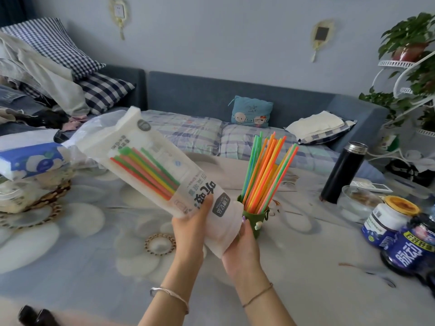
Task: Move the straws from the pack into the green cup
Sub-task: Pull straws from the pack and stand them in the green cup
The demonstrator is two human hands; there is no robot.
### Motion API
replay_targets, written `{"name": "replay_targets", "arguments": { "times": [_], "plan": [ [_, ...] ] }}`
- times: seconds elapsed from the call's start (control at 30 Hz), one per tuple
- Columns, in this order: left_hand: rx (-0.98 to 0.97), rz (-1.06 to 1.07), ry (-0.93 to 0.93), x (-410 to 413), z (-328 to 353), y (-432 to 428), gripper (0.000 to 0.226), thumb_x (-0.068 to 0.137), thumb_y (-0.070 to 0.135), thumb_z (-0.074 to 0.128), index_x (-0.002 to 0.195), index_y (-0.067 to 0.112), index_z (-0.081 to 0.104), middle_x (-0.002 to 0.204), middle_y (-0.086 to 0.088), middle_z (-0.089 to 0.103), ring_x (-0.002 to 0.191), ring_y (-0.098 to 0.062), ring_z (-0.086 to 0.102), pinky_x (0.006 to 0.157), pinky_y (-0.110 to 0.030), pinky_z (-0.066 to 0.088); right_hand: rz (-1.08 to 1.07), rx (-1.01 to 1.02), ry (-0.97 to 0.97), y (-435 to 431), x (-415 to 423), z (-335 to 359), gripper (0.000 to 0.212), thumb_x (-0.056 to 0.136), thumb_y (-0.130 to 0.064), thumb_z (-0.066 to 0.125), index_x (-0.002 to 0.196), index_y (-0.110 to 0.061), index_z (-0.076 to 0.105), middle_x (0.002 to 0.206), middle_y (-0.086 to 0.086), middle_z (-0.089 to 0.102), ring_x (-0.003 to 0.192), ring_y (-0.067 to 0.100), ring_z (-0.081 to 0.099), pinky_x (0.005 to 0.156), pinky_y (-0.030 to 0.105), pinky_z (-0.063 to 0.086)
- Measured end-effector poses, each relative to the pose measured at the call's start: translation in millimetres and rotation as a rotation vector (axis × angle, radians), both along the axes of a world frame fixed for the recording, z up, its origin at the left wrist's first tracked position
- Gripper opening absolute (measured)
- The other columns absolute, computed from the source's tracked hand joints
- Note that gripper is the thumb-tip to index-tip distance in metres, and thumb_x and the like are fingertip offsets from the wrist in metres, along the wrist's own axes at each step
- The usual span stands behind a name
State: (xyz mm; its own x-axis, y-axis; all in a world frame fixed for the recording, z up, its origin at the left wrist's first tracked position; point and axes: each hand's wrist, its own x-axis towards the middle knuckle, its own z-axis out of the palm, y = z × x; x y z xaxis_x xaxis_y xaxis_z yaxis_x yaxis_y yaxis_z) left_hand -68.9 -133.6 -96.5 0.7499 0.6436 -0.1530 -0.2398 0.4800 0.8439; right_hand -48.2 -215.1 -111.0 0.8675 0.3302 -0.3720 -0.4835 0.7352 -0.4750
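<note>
Plastic pack (pixel 150 170) tilted, both hands gripping

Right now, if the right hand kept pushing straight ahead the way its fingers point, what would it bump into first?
Probably the green cup: the right hand grips the straw pack's lower end, fingertips already beside the cup's wall. Whether they touch is unclear.

Soft even daylight, faint shadows, wide-angle bending at edges, slightly soft focus

Cup (pixel 255 221) mouth crowded by straws (pixel 266 170); bare table (pixel 94 267) left.
</note>
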Motion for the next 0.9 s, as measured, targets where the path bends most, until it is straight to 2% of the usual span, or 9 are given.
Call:
{"name": "replay_targets", "arguments": {
  "times": [0.17,0.27,0.33,0.43,0.57,0.63,0.7,0.83,0.9],
  "plan": [
    [0.052,-0.007,-0.010,0,0,2,0.025,0.072,0.017,0.083,0.094,0.021,0.071,0.086,0.007,0.077,0.070,0.001,0.072,0.054,-0.013,0.054,-0.052,-0.029,0.030,4,-3,-3,0.036,0.096,-0.034,0.043,0.117,-0.010,0.060,0.117,0.019,0.064,0.097,0.032,0.061,0.084,0.046,0.047],
    [0.021,0.035,-0.031,0,-1,8,0.024,0.073,0.018,0.082,0.093,0.023,0.070,0.085,0.011,0.078,0.071,0.002,0.072,0.056,-0.012,0.054,-0.061,-0.206,-0.010,6,-3,-4,0.022,0.094,-0.027,0.050,0.103,-0.013,0.064,0.104,0.014,0.068,0.092,0.028,0.063,0.081,0.040,0.050],
    [-0.022,0.076,-0.035,0,-1,13,0.023,0.075,0.019,0.080,0.095,0.023,0.069,0.090,0.010,0.076,0.078,-0.002,0.073,0.066,-0.018,0.056,-0.085,-0.434,-0.156,7,-4,-8,0.019,0.096,-0.026,0.046,0.095,-0.015,0.062,0.085,0.007,0.067,0.076,0.021,0.062,0.067,0.031,0.050],
    [-0.128,0.093,-0.042,-2,0,18,0.030,0.079,0.017,0.077,0.107,0.019,0.066,0.108,-0.001,0.072,0.099,-0.016,0.069,0.092,-0.035,0.054,-0.137,-0.662,-0.399,6,-6,-10,0.019,0.096,-0.022,0.046,0.086,-0.010,0.055,0.054,-0.002,0.052,0.045,0.009,0.046,0.043,0.018,0.036],
    [-0.321,0.020,-0.053,-1,-2,26,0.042,0.087,0.016,0.069,0.127,0.011,0.060,0.126,-0.008,0.067,0.112,-0.022,0.065,0.104,-0.045,0.047,-0.216,-0.854,-0.670,-6,2,-2,0.014,0.091,-0.020,0.056,0.078,-0.015,0.056,0.072,0.004,0.059,0.062,0.013,0.050,0.060,0.028,0.040],
    [-0.439,-0.042,-0.057,0,-3,31,0.043,0.090,0.017,0.064,0.132,0.012,0.057,0.131,-0.009,0.065,0.120,-0.027,0.061,0.107,-0.052,0.043,-0.289,-0.914,-0.760,-19,10,4,0.016,0.090,-0.018,0.059,0.074,-0.017,0.057,0.071,0.002,0.059,0.063,0.014,0.050,0.062,0.031,0.041],
    [-0.515,-0.082,-0.071,0,-4,35,0.043,0.094,0.018,0.060,0.135,0.011,0.054,0.129,-0.009,0.065,0.121,-0.028,0.060,0.108,-0.053,0.040,-0.323,-0.887,-0.773,-31,15,13,0.017,0.089,-0.016,0.060,0.072,-0.016,0.057,0.063,-0.001,0.057,0.056,0.013,0.048,0.057,0.028,0.039],
    [-0.569,-0.115,-0.048,0,-3,35,0.030,0.095,0.021,0.057,0.125,0.014,0.058,0.099,-0.003,0.068,0.091,-0.018,0.065,0.094,-0.040,0.050,-0.432,-0.669,-0.614,-52,23,26,0.017,0.090,-0.016,0.058,0.073,-0.012,0.055,0.044,-0.007,0.051,0.034,0.005,0.041,0.035,0.017,0.034],
    [-0.583,-0.135,-0.041,0,-4,34,0.029,0.096,0.021,0.057,0.123,0.014,0.059,0.113,-0.005,0.068,0.110,-0.023,0.064,0.105,-0.047,0.044,-0.441,-0.575,-0.544,-59,23,29,0.016,0.090,-0.019,0.058,0.076,-0.014,0.056,0.049,-0.006,0.054,0.038,0.006,0.044,0.036,0.018,0.036]
  ]
}}
